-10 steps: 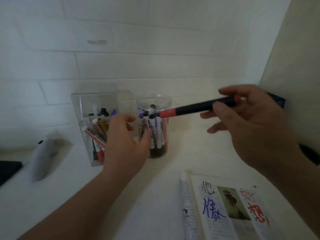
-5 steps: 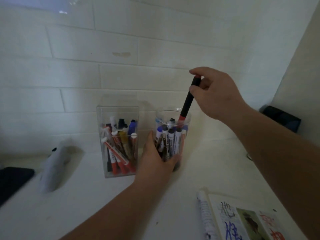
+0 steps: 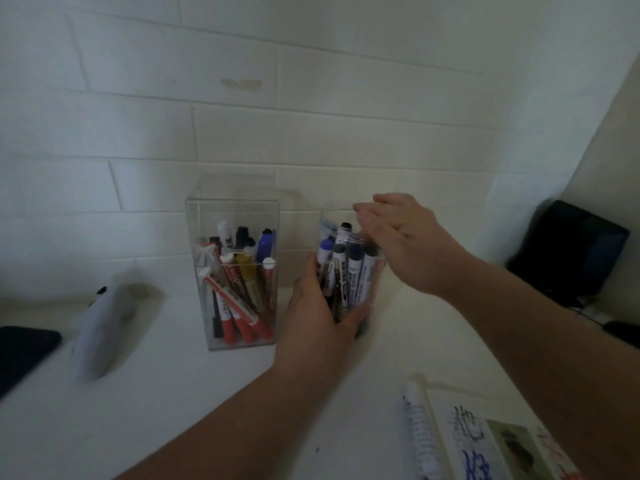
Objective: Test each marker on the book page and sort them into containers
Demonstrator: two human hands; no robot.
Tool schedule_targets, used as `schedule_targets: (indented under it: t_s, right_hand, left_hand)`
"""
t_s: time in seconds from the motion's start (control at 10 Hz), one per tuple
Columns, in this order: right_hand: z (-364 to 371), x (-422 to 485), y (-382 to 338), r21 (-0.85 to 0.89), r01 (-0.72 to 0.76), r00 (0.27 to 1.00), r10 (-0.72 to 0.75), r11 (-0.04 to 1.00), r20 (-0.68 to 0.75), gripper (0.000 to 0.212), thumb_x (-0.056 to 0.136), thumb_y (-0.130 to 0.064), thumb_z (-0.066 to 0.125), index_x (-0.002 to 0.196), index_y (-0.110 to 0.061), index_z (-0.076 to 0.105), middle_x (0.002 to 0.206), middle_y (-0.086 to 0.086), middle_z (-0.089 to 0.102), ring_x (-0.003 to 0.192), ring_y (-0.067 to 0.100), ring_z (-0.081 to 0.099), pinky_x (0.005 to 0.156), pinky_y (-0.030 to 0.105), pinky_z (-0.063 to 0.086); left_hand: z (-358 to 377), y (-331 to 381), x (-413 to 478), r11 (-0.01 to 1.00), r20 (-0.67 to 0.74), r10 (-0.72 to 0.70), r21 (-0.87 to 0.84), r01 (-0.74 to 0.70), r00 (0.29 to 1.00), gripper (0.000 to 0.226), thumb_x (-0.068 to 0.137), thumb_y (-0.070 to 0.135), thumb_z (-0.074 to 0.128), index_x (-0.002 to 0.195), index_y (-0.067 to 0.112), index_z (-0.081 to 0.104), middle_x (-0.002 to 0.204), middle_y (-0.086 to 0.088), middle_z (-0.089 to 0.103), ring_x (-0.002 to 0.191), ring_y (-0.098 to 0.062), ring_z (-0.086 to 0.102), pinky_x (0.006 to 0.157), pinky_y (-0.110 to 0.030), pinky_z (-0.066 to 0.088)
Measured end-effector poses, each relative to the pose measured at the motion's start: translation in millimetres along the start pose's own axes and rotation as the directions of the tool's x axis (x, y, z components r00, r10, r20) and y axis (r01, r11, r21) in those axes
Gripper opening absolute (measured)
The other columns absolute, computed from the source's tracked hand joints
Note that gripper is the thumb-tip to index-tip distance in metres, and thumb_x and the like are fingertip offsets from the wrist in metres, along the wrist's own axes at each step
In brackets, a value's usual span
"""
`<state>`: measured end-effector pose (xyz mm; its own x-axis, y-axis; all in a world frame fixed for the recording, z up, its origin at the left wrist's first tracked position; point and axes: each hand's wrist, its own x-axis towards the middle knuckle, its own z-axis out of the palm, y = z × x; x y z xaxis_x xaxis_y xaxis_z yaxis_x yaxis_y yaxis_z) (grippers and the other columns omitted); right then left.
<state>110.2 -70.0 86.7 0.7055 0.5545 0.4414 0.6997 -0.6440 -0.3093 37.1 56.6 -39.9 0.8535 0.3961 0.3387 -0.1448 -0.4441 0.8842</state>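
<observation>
A round clear cup [image 3: 332,220] stands at the centre of the white table, packed with several upright markers [image 3: 353,271]. My left hand [image 3: 322,306] grips the cup low on its near side. Over the cup's rim hovers my right hand [image 3: 398,237], fingers straight and holding nothing. Left of the cup stands a square clear box [image 3: 232,209] with several red, brown, yellow and blue markers [image 3: 242,282]. The open book [image 3: 485,441], with blue, black and red scribbles on its page, lies at the bottom right.
A white tiled wall [image 3: 311,116] rises right behind both containers. A blurred white object [image 3: 100,327] lies on the table at the left, with a dark flat thing [image 3: 20,351] at the left edge. Something black [image 3: 571,247] leans in the right corner.
My right hand has let the black marker with the red cap drop into the round cup and now hovers open above it. My left hand has kept its hold on the cup.
</observation>
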Motion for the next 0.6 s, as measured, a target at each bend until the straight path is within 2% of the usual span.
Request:
schedule_targets:
  t_s: [0.1,0.2,0.3,0.4,0.5,0.6]
  right_hand:
    - [3.4,-5.4,4.8,0.071,-0.016,1.000,0.017,0.997,-0.021,0.063,0.098,-0.059,0.025,0.136,-0.024,0.060,0.149,-0.010,0.049,0.144,0.007,0.027,0.122,0.045,0.017]
    - [1.0,-12.8,3.2,0.102,-0.016,0.998,0.021,0.995,-0.052,0.044,0.105,-0.044,0.036,0.138,-0.026,0.058,0.152,-0.007,0.044,0.144,0.011,0.027,0.122,0.045,0.017]
    - [-4.8,-34.0,2.1,0.238,0.014,0.973,0.042,0.971,-0.229,0.035,0.100,-0.037,0.051,0.133,-0.028,0.059,0.135,-0.012,0.052,0.131,0.008,0.042,0.116,0.036,0.031]
    - [-23.6,-71.3,7.8,0.330,-0.037,0.951,0.134,0.943,-0.277,0.022,0.097,-0.031,0.062,0.119,-0.033,0.063,0.124,-0.014,0.060,0.113,0.008,0.058,0.098,0.027,0.047]
    - [-41.5,-120.1,20.0,0.371,-0.027,0.933,0.156,0.928,-0.324,0.016,0.094,-0.018,0.068,0.108,-0.024,0.068,0.109,-0.011,0.071,0.095,0.004,0.067,0.084,0.020,0.051]
    - [-50.1,-157.4,31.3,0.413,-0.039,0.913,0.200,0.910,-0.356,0.015,0.089,-0.014,0.070,0.101,-0.023,0.070,0.096,-0.007,0.075,0.085,0.010,0.069,0.081,0.027,0.056]
  left_hand:
    - [1.3,-2.4,0.6,1.000,0.012,0.013,0.000,-0.013,1.000,0.097,0.074,0.042,0.080,0.149,0.043,0.019,0.146,0.021,0.045,0.133,-0.003,0.045,0.109,-0.042,0.044]
    - [1.9,-1.9,1.7,1.000,0.010,0.006,-0.007,-0.006,1.000,0.098,0.074,0.044,0.080,0.150,0.042,0.019,0.147,0.020,0.044,0.134,-0.003,0.045,0.110,-0.042,0.043]
    - [0.1,1.3,-1.4,1.000,0.018,0.010,0.007,-0.010,1.000,0.094,0.074,0.045,0.080,0.149,0.041,0.023,0.143,0.021,0.048,0.130,-0.002,0.048,0.109,-0.040,0.044]
    - [-3.9,7.3,-6.3,1.000,0.033,0.010,0.014,-0.011,0.999,0.086,0.076,0.043,0.079,0.146,0.040,0.028,0.139,0.020,0.052,0.127,-0.002,0.052,0.108,-0.038,0.044]
    - [-8.3,17.9,-14.4,0.996,0.038,0.088,0.024,-0.089,0.995,0.075,0.079,0.033,0.077,0.141,0.036,0.036,0.134,0.019,0.056,0.122,0.002,0.054,0.108,-0.034,0.045]
    - [-13.4,32.3,-27.7,0.967,-0.050,0.249,0.077,-0.245,0.967,0.068,0.083,0.027,0.075,0.141,0.026,0.040,0.132,0.014,0.051,0.116,0.011,0.049,0.103,-0.010,0.037]
